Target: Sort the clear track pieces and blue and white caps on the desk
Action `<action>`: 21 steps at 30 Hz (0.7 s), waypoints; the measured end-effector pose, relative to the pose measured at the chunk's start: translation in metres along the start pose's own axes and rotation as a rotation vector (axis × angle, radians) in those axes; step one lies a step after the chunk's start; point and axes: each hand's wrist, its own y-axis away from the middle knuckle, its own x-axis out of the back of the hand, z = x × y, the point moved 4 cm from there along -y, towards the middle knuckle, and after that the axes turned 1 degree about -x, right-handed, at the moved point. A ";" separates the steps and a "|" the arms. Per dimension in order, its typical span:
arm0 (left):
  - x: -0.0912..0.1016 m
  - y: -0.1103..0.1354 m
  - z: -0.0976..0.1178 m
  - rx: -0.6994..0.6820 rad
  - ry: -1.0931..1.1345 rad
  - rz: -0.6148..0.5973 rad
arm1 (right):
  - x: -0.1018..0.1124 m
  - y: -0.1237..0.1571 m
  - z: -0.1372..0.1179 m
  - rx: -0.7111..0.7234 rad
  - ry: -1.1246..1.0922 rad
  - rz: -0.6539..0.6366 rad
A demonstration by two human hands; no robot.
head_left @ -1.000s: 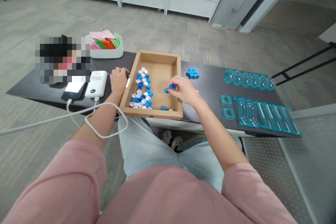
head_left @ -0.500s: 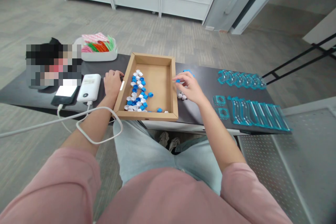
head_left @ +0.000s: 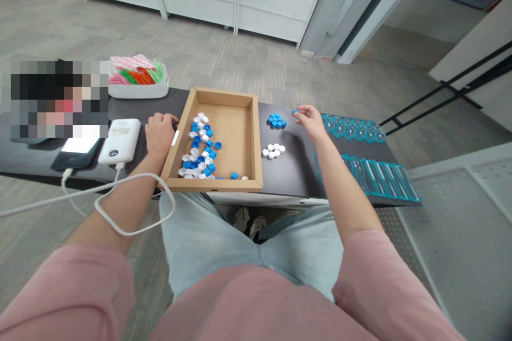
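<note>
No readable text, faint print on power bank (head_left: 119,141) (too small)

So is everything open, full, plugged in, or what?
Cardboard tray, open, partly filled
Hexagonal pieces inside, jumbled
Blue hexagon cluster, bunched together
White hexagon cluster, bunched together
Blue piece, pinched in right hand
Left hand, curled beside tray
White basket, open, filled
White power bank, plugged in
Phone, plugged in

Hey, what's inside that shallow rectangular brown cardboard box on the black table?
Small, plastic-looking hexagonal blue pieces and white pieces, mostly clustered at the left of the box. Its near wall partly covers some; anything beneath those clustered pieces is hidden.
</note>
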 end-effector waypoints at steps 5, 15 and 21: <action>-0.003 0.000 -0.002 0.002 -0.001 0.011 | -0.005 -0.009 0.006 -0.007 0.203 0.023; 0.000 0.000 0.000 0.007 -0.016 0.006 | -0.024 -0.005 0.007 -0.097 0.257 -0.085; -0.001 0.001 -0.001 0.001 -0.003 0.026 | -0.018 -0.003 0.000 -0.049 0.266 -0.009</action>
